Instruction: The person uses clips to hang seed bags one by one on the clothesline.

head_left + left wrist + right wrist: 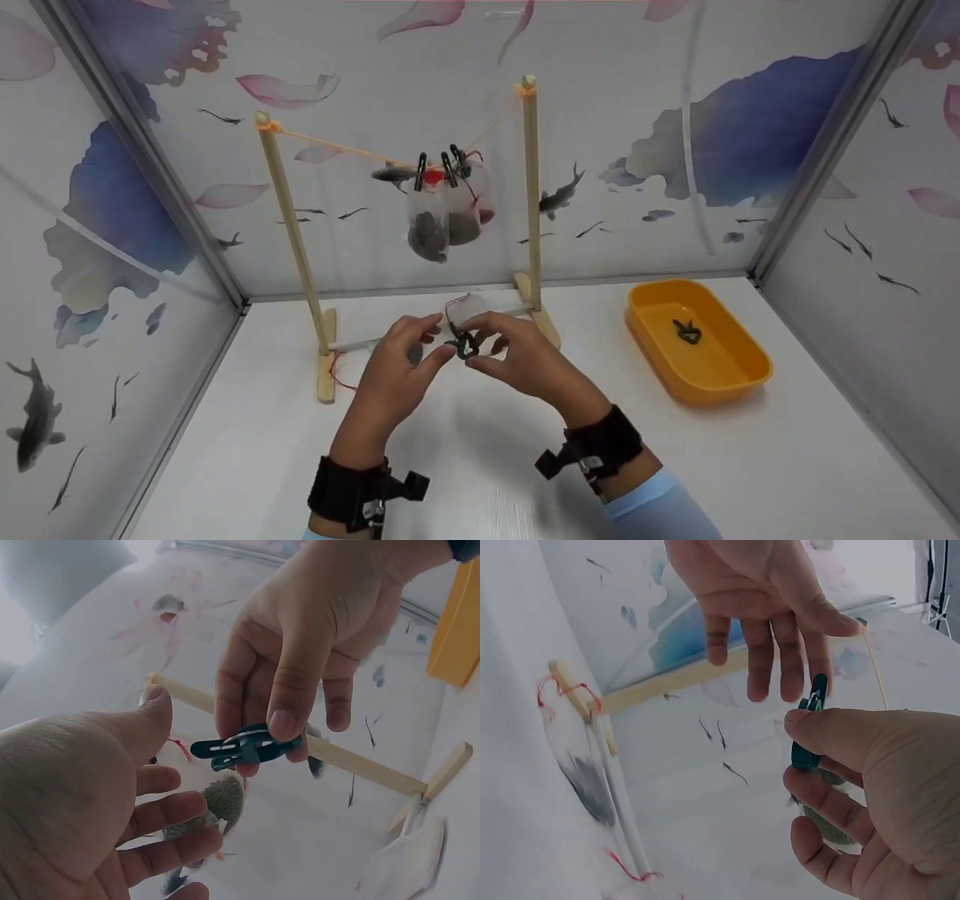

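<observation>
Between thumb and fingers my right hand [525, 356] pinches a dark green clothes clip [247, 745], held over the table in front of the wooden stand. My left hand [397, 367] is beside it with fingers spread and relaxed; the left wrist view shows a gap between its fingers and the clip. Behind the hands, several black clips [450, 166] fasten small sheer pouches [429, 225] with dark contents to an orange string [337, 148]. In the head view another pale pouch [469, 306] with a red cord lies partly hidden behind my fingers.
Two wooden posts [532, 195] on flat feet hold up the string, joined low by a white rod [349, 346]. To the right stands a yellow tub [697, 386] with a dark clip [687, 331] inside. Patterned panels [622, 247] enclose the white table [480, 480].
</observation>
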A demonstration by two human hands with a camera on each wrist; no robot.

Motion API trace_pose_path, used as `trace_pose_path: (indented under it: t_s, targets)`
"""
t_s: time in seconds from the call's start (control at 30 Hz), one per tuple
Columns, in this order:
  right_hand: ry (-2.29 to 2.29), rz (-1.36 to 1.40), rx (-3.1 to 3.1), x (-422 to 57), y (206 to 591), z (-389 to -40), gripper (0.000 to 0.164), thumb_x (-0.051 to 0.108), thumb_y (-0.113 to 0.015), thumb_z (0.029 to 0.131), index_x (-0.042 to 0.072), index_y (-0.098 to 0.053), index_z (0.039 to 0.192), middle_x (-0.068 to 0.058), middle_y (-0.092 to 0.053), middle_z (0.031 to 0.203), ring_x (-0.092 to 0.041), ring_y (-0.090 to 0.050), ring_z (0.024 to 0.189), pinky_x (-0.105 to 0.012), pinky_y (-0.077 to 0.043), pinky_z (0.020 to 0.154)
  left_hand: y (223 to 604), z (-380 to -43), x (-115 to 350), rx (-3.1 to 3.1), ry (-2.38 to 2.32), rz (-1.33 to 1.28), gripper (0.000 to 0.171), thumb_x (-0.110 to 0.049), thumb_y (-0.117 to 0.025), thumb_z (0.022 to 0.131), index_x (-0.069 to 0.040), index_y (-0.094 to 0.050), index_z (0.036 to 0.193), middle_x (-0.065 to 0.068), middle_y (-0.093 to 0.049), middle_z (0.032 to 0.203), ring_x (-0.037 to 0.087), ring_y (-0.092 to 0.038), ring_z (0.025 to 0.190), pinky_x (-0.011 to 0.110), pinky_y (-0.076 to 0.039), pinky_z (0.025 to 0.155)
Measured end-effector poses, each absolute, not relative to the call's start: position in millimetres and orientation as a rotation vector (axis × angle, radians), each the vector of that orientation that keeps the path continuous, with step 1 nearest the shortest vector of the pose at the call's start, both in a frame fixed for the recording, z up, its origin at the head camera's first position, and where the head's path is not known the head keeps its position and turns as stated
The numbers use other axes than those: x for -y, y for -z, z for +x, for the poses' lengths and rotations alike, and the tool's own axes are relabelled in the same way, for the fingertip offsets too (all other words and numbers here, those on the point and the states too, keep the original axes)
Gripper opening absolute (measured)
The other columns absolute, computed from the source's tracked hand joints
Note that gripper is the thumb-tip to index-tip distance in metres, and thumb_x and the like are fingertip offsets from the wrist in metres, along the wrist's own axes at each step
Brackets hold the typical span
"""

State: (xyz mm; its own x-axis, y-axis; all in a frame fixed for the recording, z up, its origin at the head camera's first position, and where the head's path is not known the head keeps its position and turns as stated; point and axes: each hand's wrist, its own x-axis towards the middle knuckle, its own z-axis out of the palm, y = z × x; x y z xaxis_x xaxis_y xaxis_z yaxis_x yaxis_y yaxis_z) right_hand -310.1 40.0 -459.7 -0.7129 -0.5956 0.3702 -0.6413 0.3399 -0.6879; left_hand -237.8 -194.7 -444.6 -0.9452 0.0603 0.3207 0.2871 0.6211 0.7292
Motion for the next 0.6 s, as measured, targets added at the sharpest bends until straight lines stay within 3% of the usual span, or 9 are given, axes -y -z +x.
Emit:
trace_pose_path:
  t_s: [0.23, 0.6]
  targets:
    - [-1.385, 1.318, 2.449, -32.4, 462.3, -303.7, 0.048, 0.010, -0.088, 0.102, 0.020, -0.071, 0.146, -0.003, -0.078, 0.137, -0.026, -0.077, 0.121, -0.054, -0.067, 0.097, 440.8, -233.6, 201.9, 2.600, 1.252, -0.339, 0.054, -0.039, -0.079, 0.107, -0.011, -0.072, 0.152, 0.004, -0.073, 0.130, 0.024, -0.070, 0.121, 0.052, -0.058, 0.102]
    - [-1.482, 1.340, 2.417, -39.7, 463.9, -306.6, 0.043, 0.012, -0.088, 0.101, 0.020, -0.074, 0.141, -0.002, -0.078, 0.137, -0.024, -0.075, 0.122, -0.052, -0.066, 0.099, 439.6, -232.0, 205.3, 2.663, 1.251, -0.306, 0.042, -0.036, -0.084, 0.105, -0.022, -0.078, 0.144, -0.004, -0.073, 0.116, 0.015, -0.066, 0.105, 0.048, -0.058, 0.097]
